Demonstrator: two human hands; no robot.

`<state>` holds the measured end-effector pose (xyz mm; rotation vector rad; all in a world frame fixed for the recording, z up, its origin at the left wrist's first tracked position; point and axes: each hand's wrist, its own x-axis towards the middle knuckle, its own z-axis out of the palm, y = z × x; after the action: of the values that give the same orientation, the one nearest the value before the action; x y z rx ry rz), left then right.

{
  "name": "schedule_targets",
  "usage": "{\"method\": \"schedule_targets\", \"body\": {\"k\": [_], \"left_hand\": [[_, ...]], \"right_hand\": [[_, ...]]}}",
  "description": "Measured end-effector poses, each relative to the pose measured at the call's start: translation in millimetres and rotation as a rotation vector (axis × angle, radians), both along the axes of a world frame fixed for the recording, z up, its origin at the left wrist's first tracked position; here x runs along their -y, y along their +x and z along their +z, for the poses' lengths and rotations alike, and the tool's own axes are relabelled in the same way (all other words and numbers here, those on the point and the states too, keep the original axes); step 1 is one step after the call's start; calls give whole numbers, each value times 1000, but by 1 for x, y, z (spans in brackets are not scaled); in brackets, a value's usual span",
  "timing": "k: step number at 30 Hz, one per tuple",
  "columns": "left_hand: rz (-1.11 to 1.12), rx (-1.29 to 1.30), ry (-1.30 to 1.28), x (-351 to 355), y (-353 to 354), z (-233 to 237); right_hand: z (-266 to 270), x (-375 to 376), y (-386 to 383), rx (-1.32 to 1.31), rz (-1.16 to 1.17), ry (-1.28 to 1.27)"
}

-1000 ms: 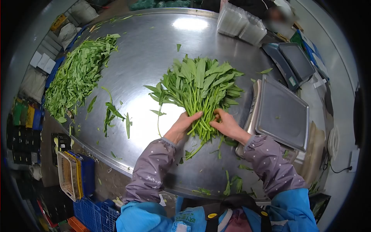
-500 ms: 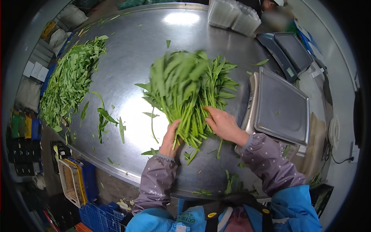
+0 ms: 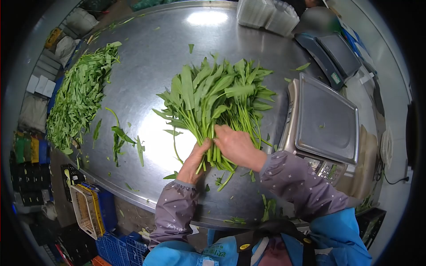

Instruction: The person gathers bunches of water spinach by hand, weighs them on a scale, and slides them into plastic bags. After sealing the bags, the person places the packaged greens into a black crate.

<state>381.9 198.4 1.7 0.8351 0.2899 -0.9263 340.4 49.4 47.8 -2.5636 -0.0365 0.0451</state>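
Observation:
A bunch of leafy green stems [image 3: 199,95] is held over the metal table, leaves pointing away from me. My left hand [image 3: 194,160] is wrapped round the lower stems, thumb across the front. My right hand [image 3: 237,144] has its fingers closed at the same stems, just above and right of the left thumb; its fingertips are partly hidden. More greens [image 3: 250,95] lie on the table behind and to the right of the held bunch.
A large pile of greens [image 3: 82,95] covers the table's left side. To the right is a scale [image 3: 327,117], with a second scale [image 3: 339,55] behind it. Clear plastic boxes [image 3: 266,17] stand at the back, near a person. Crates [image 3: 86,210] sit below left.
My right hand has moved left from the right-hand greens onto the stems of the held bunch. The bunch's leaves have shifted slightly left and down and spread apart.

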Motion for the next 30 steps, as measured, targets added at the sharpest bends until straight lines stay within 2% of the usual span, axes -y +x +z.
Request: {"method": "schedule_targets", "body": {"k": [1,4,7,8,9,11,13,16,18,19,21,23,25,26,27,29,30], "left_hand": [[-40,75,61,2,0,4],[16,-6,48,-3,1,-4],[84,-143,-17,-14,-1,-20],[136,-196,-75,-21,-1,-28],[185,-248,-133,-28,-2,-33],[195,-188,-97,-40,-5,-32],[273,-163,-168,-48,-9,-32],[228,-119,-190,-53,-7,-39],[203,-84,-221,-54,-8,-42],[221,-63,-232,-48,-11,-34],[212,-44,-270,-44,-12,-26],[219,-35,-304,-46,-10,-25],[230,-23,-340,-51,-9,-24],[224,-56,-350,-54,-10,-23],[217,-90,-360,-58,-11,-23],[250,-41,-366,-59,-14,-17],[259,-65,-427,-59,-17,-11]], "right_hand": [[1,-1,0,-5,-2,1],[0,2,2,150,140,75],[-5,21,1,124,72,204],[-4,27,-1,-93,48,-17],[-14,37,-5,-95,50,-14],[-33,53,-10,-43,51,37],[-31,52,-10,-91,21,36],[-24,38,-4,-79,29,-39],[-14,22,-4,-38,29,160],[-15,16,-5,-41,33,164],[-22,6,-8,146,102,239],[-27,1,-10,95,105,333],[-21,11,-17,-461,203,601],[-28,15,-24,-367,201,465],[-33,20,-30,-372,208,465],[-40,30,-38,-180,-5,105],[-41,34,-40,-178,-1,104]]}}
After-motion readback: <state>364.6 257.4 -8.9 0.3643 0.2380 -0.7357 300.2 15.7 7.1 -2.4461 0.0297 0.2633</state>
